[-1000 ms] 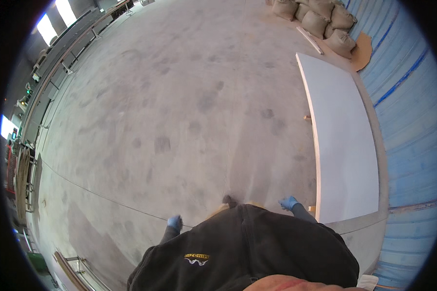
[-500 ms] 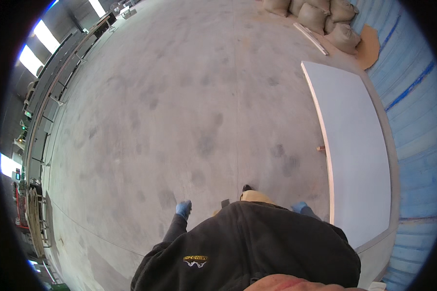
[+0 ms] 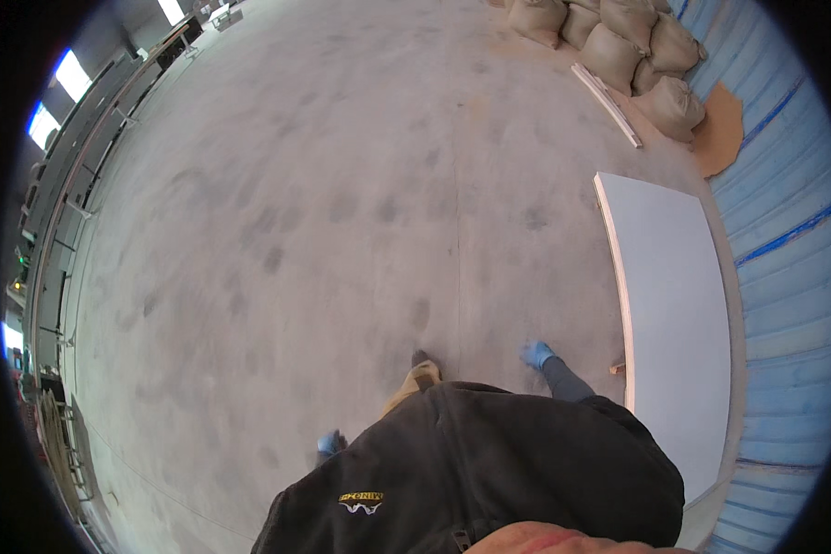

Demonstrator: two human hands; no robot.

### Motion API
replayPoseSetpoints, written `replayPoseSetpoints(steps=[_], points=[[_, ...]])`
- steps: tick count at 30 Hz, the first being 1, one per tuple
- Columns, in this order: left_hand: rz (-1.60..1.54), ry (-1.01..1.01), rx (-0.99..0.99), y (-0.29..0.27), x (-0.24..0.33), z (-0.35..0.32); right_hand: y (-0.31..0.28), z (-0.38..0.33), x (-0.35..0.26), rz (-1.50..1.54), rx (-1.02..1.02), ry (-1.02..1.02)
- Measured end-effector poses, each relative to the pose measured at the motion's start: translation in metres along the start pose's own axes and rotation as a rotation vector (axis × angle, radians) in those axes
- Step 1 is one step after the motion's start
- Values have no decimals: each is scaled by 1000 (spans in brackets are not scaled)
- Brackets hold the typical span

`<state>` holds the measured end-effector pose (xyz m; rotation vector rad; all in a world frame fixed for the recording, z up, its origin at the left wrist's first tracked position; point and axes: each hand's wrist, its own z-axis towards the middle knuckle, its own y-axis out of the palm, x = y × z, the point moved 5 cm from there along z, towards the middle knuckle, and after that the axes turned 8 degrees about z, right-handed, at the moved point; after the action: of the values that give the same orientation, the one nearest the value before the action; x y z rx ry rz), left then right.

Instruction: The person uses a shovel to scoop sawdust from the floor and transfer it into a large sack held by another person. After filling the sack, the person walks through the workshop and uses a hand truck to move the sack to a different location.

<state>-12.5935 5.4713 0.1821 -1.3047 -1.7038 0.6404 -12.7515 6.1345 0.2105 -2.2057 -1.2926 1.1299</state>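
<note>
My right hand (image 3: 537, 355), in a blue glove, is held out over the bare concrete floor (image 3: 342, 268), its fingers loosely apart and a little blurred. I see nothing in it. On the other side, my left hand (image 3: 330, 444) hangs beside the dark jacket (image 3: 499, 452); it wears a blue glove with darker finger ends. Its fingers are small and partly hidden, so I cannot make out how they are held. A tan trouser leg and dark shoe (image 3: 421, 358) show in front of me. Neither hand touches any object.
To the right, a large pale panel with a light edge (image 3: 669, 314) lies flat on a stack or support. Beyond it are wooden strips (image 3: 609, 106), full sacks (image 3: 609, 55) and brown cardboard (image 3: 718, 131) by a blue wall (image 3: 789, 305). A long conveyor-like bench (image 3: 83, 175) runs along the left.
My right hand has swung forward and my left hand back. The other leg is now in front. The panel and sacks sit lower in view, nearer to me.
</note>
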Motion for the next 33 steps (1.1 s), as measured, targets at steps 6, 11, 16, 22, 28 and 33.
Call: replayPoseSetpoints(steps=[6,11,16,22,28,33], points=[[-399,-279,-24,-231,62,369,-60,77,17,669,-7,596],[-1118,-154,159,-374,158,619,-110,218,52,433,-75,543],[-1019,-345,-129,-430,198,751,-248,421,11,495,9,482],[334,315,-46,-484,191,856,-600,691,-154,326,290,247],[350,35,-171,-563,157,1068,-797,887,-251,446,377,143],[-462,-219,-232,-693,207,1327,-836,973,-234,182,215,353]])
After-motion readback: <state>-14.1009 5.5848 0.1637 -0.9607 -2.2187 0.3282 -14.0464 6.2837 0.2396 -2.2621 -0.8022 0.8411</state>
